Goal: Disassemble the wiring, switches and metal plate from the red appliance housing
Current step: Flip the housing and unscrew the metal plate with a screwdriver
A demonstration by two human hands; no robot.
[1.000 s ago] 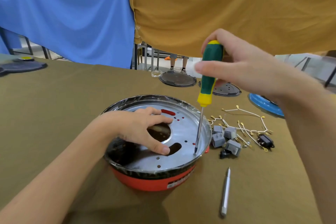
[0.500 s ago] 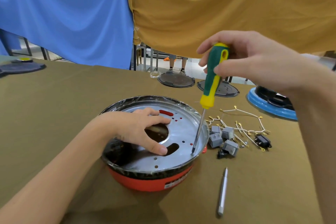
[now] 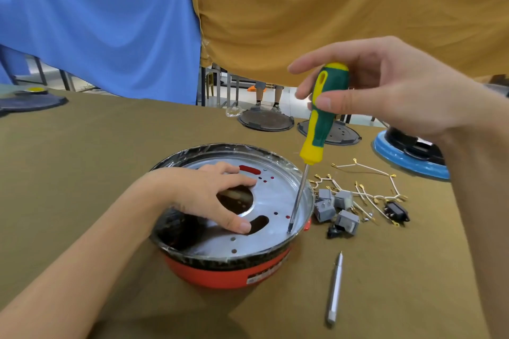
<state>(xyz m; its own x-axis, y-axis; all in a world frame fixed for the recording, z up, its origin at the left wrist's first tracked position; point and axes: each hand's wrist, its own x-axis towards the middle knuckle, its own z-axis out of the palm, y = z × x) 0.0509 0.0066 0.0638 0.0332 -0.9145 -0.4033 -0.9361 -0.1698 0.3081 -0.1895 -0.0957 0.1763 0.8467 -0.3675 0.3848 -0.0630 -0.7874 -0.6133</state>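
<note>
**Steel plate still seated: slip risk at the rim screw**

Red housing (image 3: pixel 228 274) sits mid-table on the olive cloth (image 3: pixel 82 173), metal plate (image 3: pixel 275 201) still inside it. Your right hand (image 3: pixel 385 91) pinches the green-and-yellow screwdriver (image 3: pixel 322 118) high on the handle between thumb and fingertips, other fingers loose; the tip rests at the plate's right rim, shaft tilted. Your left hand (image 3: pixel 209 195) presses on the plate with spread fingers, thumb beside the slot, gripping nothing.

Risk, as I judge it: a high, light pinch on a tilted shaft can let the tip cam out and skid toward your left thumb, or round the screw head. Seat it straighter and grip lower.

Room: freed grey switches (image 3: pixel 336 209) and wiring (image 3: pixel 369 187) lie just right of the housing, the silver pen (image 3: pixel 334 289) toward the near edge. Lifting the plate leftward looks less cluttered; blue appliance (image 3: pixel 410 159) crowds the far right.
</note>
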